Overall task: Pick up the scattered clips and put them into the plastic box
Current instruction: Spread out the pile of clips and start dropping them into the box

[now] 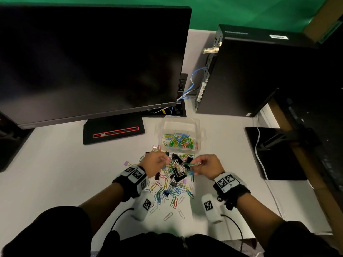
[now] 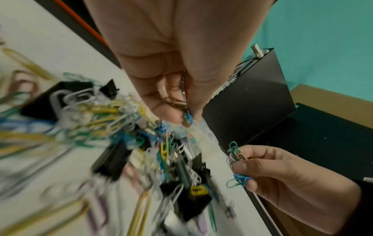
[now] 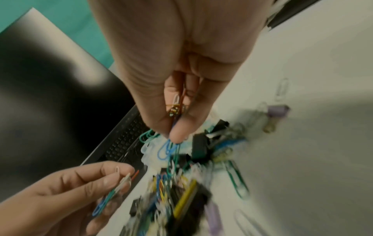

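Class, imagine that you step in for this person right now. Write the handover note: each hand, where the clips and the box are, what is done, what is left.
Left hand: pinches a few paper clips above the pile.
Right hand: pinches a small bunch of paper clips, green and blue among them.
Plastic box: open, beyond the pile, in front of the monitor; many coloured clips already lie in it.
Pile: paper clips and black binder clips lie scattered on the desk between the hands and toward the person.
Left: drop both handfuls into the box, then gather the rest.
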{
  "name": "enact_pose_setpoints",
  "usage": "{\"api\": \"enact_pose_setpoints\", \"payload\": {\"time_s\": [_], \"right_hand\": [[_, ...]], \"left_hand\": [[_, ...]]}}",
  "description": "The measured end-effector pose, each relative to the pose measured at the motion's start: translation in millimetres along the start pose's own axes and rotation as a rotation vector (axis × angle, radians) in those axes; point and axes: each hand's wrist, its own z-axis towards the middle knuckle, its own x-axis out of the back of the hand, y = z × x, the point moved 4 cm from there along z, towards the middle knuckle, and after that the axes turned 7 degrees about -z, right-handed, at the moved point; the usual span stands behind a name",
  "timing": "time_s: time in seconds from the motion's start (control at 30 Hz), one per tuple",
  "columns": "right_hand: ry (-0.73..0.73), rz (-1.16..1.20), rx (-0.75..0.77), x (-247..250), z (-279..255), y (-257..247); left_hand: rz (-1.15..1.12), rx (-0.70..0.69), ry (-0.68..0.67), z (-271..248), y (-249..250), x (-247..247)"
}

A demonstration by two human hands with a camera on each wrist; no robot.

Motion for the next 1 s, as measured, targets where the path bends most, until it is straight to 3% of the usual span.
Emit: {"api": "enact_pose_setpoints", "payload": {"time_s": [0.3,0.47,0.6,0.77,0.87,1.0], "right_hand": [[0.136,0.162,-0.008,25.1,55.3,-37.0],[0.224,0.137,-0.047,21.3,76.2,-39.8],[0.230,-0.154,0.034,19.1,82.1,-44.5],[-0.061,-0.605,0.234,0.9,81.5,-55.8],[-0.103,-0.840,0.206,-5.2,90.0,-47.6],[-0.074,-0.941,0.101,-4.0,93.2,-41.0]], "left_hand": [[0.024,-0.005,0.083,60.3,39.1,21.9],[-0.042,0.048,0.112,86.7,46.1,16.3],[0.276,0.008,-0.067,95.8,47.7,2.5],[0.733,-0.091,-0.254,97.3,44.5,-13.1],[1.007,-0.143,-0.189,91.7,47.4,-11.2],[1.095,-0.103,-0.105,86.2,47.9,-4.3]]}}
